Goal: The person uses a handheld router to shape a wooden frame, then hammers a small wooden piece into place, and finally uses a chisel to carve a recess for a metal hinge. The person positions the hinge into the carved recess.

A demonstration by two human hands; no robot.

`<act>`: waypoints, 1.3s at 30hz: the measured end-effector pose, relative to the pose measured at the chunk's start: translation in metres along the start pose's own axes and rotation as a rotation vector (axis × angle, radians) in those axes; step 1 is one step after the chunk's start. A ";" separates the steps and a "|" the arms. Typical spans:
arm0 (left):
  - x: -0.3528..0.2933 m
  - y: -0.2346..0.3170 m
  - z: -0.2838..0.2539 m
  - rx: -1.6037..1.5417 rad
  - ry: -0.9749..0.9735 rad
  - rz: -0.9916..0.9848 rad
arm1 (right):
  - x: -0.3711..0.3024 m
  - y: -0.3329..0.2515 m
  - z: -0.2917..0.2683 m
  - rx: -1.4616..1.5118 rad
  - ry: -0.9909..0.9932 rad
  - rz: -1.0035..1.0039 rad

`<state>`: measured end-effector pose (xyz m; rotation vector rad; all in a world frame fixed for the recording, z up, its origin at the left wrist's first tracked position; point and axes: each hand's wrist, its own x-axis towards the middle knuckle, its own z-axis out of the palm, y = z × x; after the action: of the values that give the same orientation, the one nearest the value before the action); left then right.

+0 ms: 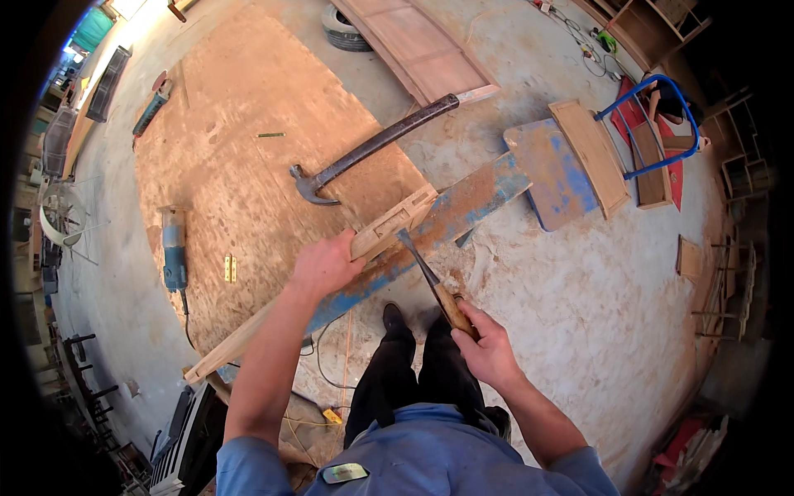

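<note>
My left hand (327, 263) is closed around a long wooden piece (395, 217) that lies along the near edge of the workbench. A narrow slot shows in the piece's upper face close to its far right end. In my right hand (488, 341) is a chisel (437, 285), gripped by its wooden handle. The chisel's metal blade points up and left, its tip beside the wooden piece near the slot; whether it touches I cannot tell. Beyond the piece lies a claw hammer (376, 149) with a dark handle, its head on the bench top.
A pencil (270, 135), an angle grinder (152, 107), a blue power tool (174, 256) and two small yellow strips (230, 268) rest on the plywood workbench top (248, 74). A blue-painted beam (480, 194) runs along its near edge. A blue-framed chair (571, 157) holds a wooden panel.
</note>
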<state>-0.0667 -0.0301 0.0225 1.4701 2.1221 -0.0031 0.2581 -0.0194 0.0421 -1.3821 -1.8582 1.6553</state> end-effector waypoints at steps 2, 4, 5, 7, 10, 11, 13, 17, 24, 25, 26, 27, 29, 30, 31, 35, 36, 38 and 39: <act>0.001 -0.001 0.000 0.008 -0.007 0.003 | 0.002 -0.004 -0.002 -0.039 0.011 -0.060; 0.000 0.000 -0.002 0.014 -0.019 -0.010 | 0.005 -0.009 -0.007 -0.111 0.031 -0.168; -0.002 0.002 -0.003 0.012 -0.032 -0.020 | 0.007 -0.009 -0.009 -0.113 0.026 -0.178; -0.002 0.002 -0.001 0.009 -0.043 -0.025 | 0.009 -0.007 -0.010 -0.117 0.016 -0.197; 0.002 0.002 -0.001 0.004 0.008 -0.020 | 0.014 -0.003 -0.011 -0.140 -0.005 -0.181; 0.000 0.003 0.001 0.004 0.037 -0.017 | 0.015 -0.003 -0.010 -0.138 -0.004 -0.191; -0.001 0.008 0.007 0.012 0.119 -0.040 | 0.018 -0.007 -0.008 -0.133 -0.001 -0.209; 0.002 0.015 0.024 -0.047 0.284 -0.083 | 0.027 -0.022 -0.009 -0.202 -0.076 -0.155; 0.005 0.026 0.011 -0.147 0.186 -0.151 | 0.027 -0.033 -0.020 -0.283 -0.115 -0.182; 0.006 0.025 0.012 -0.126 0.192 -0.157 | 0.027 -0.034 -0.020 -0.301 -0.109 -0.193; 0.007 0.025 0.015 -0.107 0.197 -0.161 | 0.027 -0.032 -0.021 -0.298 -0.113 -0.190; 0.008 0.024 0.018 -0.089 0.201 -0.165 | 0.028 -0.031 -0.022 -0.295 -0.116 -0.187; 0.009 0.021 0.023 -0.070 0.258 -0.130 | 0.030 -0.032 -0.024 -0.295 -0.136 -0.174; 0.009 0.020 0.023 -0.060 0.287 -0.114 | 0.031 -0.034 -0.025 -0.297 -0.152 -0.164; 0.008 0.020 0.023 -0.071 0.279 -0.119 | 0.032 -0.036 -0.027 -0.300 -0.169 -0.155; 0.009 0.022 0.021 -0.085 0.264 -0.125 | 0.034 -0.039 -0.034 -0.311 -0.186 -0.140; 0.009 0.022 0.022 -0.081 0.265 -0.125 | 0.035 -0.042 -0.035 -0.330 -0.194 -0.129; 0.009 0.021 0.022 -0.077 0.272 -0.125 | 0.037 -0.047 -0.037 -0.353 -0.203 -0.121; 0.010 0.021 0.023 -0.075 0.274 -0.124 | 0.037 -0.049 -0.038 -0.358 -0.204 -0.125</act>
<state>-0.0409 -0.0203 0.0050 1.3575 2.4006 0.2428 0.2458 0.0386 0.0832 -1.2252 -2.3986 1.5018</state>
